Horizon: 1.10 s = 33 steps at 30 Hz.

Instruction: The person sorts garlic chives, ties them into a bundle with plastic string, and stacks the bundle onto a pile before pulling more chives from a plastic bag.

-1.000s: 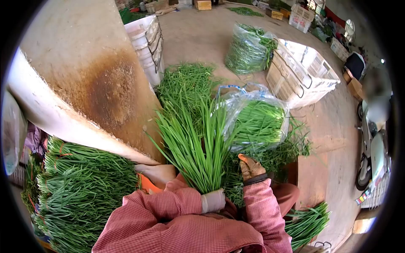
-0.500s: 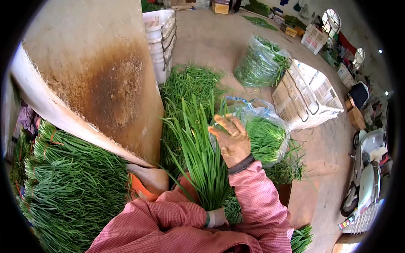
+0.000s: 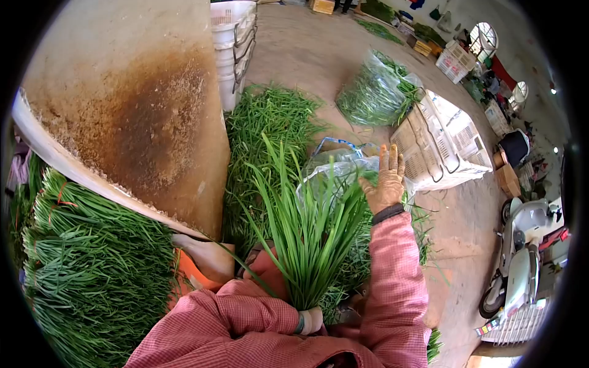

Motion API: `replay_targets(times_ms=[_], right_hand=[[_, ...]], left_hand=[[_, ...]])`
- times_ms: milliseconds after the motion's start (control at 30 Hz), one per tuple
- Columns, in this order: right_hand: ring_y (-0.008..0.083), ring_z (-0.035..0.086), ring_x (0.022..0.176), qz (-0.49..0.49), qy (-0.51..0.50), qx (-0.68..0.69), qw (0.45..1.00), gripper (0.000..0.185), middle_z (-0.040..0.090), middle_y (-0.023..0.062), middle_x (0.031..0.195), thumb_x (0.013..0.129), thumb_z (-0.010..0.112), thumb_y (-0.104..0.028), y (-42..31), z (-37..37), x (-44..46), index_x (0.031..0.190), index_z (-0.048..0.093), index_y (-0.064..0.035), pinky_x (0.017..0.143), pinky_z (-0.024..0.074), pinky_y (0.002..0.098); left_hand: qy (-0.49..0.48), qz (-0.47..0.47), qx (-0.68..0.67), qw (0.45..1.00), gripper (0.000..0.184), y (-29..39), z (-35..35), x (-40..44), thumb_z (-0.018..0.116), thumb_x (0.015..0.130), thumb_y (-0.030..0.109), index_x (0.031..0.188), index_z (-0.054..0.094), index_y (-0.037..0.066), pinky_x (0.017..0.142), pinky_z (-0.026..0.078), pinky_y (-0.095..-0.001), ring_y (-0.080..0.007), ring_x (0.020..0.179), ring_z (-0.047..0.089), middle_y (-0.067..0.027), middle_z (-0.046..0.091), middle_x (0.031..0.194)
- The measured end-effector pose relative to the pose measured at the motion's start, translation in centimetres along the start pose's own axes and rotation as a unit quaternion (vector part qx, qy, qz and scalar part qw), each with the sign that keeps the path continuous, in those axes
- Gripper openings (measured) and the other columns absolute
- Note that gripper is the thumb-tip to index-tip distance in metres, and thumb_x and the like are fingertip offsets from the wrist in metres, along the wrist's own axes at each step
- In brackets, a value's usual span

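Head view: right grip (image 3: 385, 187), spread open, has moved rightward; left grip (image 3: 311, 320) clasps leaves (image 3: 304, 245).

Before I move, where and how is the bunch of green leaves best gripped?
Probably low, from the right, just above the left hand, closing around the bunch: it gathers narrowly there, fans out above, and the right hand is open.

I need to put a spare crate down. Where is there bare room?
Two patches of floor look bare: between the right sleeve and the scooter, and farther off between the stacked crates and bagged greens. It is crowded around the left hand, beside the loose greens.
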State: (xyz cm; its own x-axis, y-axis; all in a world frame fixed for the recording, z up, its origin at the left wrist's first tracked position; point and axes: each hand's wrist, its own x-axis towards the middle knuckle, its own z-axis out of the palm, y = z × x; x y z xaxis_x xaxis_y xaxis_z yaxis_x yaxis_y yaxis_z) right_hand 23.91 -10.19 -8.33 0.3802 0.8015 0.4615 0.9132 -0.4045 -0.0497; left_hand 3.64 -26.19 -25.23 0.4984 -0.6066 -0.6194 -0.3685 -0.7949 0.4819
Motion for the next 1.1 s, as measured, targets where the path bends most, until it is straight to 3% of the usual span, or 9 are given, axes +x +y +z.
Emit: replay_targets(times_ms=[200,300,367,433,500,600,800,900,1100], right_hand=[[0.0237,0.021,0.126,-0.188,0.022,0.12,0.975,0.078,0.035,0.0052,0.131,0.067,0.066,-0.008,-7.2,-4.9,-0.7,0.131,0.025,-0.0231,0.095,0.0321,0.0408],[0.0209,0.037,0.116,0.053,-0.149,0.749,0.644,0.061,0.036,0.0047,0.13,0.07,0.06,0.001,-8.9,-3.3,-1.1,0.123,0.039,-0.02,0.089,0.0383,0.0361],[0.0129,0.049,0.085,-0.129,0.04,0.445,0.885,0.048,0.047,0.0044,0.114,0.073,0.057,0.003,-8.4,-3.0,-0.5,0.116,0.048,-0.0151,0.071,0.0419,0.0252],[0.009,0.056,0.07,-0.211,0.14,0.248,0.935,0.042,0.053,0.0043,0.106,0.075,0.056,0.005,-7.4,-3.4,0.0,0.113,0.053,-0.0127,0.061,0.0438,0.0198],[0.0065,0.048,0.06,0.09,0.011,0.477,0.874,0.044,0.056,0.0009,0.076,0.076,0.058,0.002,-5.7,-4.1,0.5,0.118,0.048,-0.0077,0.057,0.0414,0.0187],[0.0022,0.03,0.046,0.098,-0.05,0.538,0.836,0.043,0.048,-0.0061,0.058,0.078,0.061,-0.009,-2.8,-1.1,0.5,0.119,0.046,-0.0061,0.045,0.0303,0.0177],[0.0083,0.047,0.05,0.116,-0.369,0.415,0.823,0.016,0.057,0.0036,0.065,0.078,0.056,-0.002,-5.7,-0.7,1.1,0.093,0.057,0.004,0.044,0.0402,0.0255],[0.0088,0.046,0.048,0.208,-0.236,0.601,0.734,0.013,0.058,0.0052,0.066,0.079,0.055,-0.004,-4.6,2.6,0.8,0.09,0.058,0.002,0.042,0.0391,0.0242],[0.0118,0.048,0.046,0.193,-0.248,0.428,0.847,0.027,0.062,0.0067,0.068,0.08,0.059,-0.026,-5.2,-0.5,4.5,0.092,0.06,-0.0021,0.043,0.0402,0.0235]], left_hand=[[0.013,-0.013,0.091,0.996,0.031,0.2,0.0,0.4,0.043,0.079,0.026,0.104,0.059,0.017,0.081,0.037,-0.0417,-0.0196,0.093,0.054,-0.0022,0.056,0.109],[-0.11,-0.086,0.223,0.965,0.035,-0.1,2.8,8.5,0.037,0.086,0.029,0.12,0.046,0.023,0.081,0.037,-0.0374,-0.0203,0.098,0.047,0.002,0.047,0.118],[-0.082,-0.053,0.187,0.977,0.035,-0.6,2.3,7.6,0.037,0.086,0.028,0.119,0.046,0.022,0.081,0.037,-0.0374,-0.02,0.097,0.047,0.0019,0.047,0.118],[-0.056,-0.016,0.156,0.986,0.035,-0.9,2.7,6.6,0.037,0.086,0.028,0.119,0.047,0.021,0.081,0.037,-0.0375,-0.0197,0.097,0.048,0.0019,0.048,0.117],[-0.02,-0.011,0.13,0.991,0.033,-1.1,3.3,6.5,0.038,0.085,0.027,0.115,0.05,0.02,0.079,0.038,-0.0376,-0.0201,0.094,0.049,0.0008,0.05,0.113],[0.024,-0.004,0.115,0.993,0.03,-1.3,4.1,8.2,0.04,0.084,0.026,0.109,0.054,0.02,0.076,0.039,-0.0377,-0.0205,0.088,0.051,-0.0008,0.054,0.106],[0.095,-0.001,0.123,0.988,0.026,-1.8,6.0,12.8,0.043,0.081,0.024,0.096,0.063,0.018,0.07,0.041,-0.0379,-0.0215,0.077,0.055,-0.004,0.061,0.092],[0.074,0.008,0.091,0.993,0.026,-1.5,5.1,10.9,0.043,0.081,0.024,0.097,0.063,0.018,0.07,0.041,-0.0377,-0.0214,0.078,0.055,-0.0038,0.06,0.092],[0.065,0.022,0.072,0.995,0.027,-1.2,4.0,9.5,0.042,0.081,0.025,0.098,0.062,0.019,0.071,0.04,-0.0374,-0.0212,0.079,0.054,-0.0034,0.06,0.093]])
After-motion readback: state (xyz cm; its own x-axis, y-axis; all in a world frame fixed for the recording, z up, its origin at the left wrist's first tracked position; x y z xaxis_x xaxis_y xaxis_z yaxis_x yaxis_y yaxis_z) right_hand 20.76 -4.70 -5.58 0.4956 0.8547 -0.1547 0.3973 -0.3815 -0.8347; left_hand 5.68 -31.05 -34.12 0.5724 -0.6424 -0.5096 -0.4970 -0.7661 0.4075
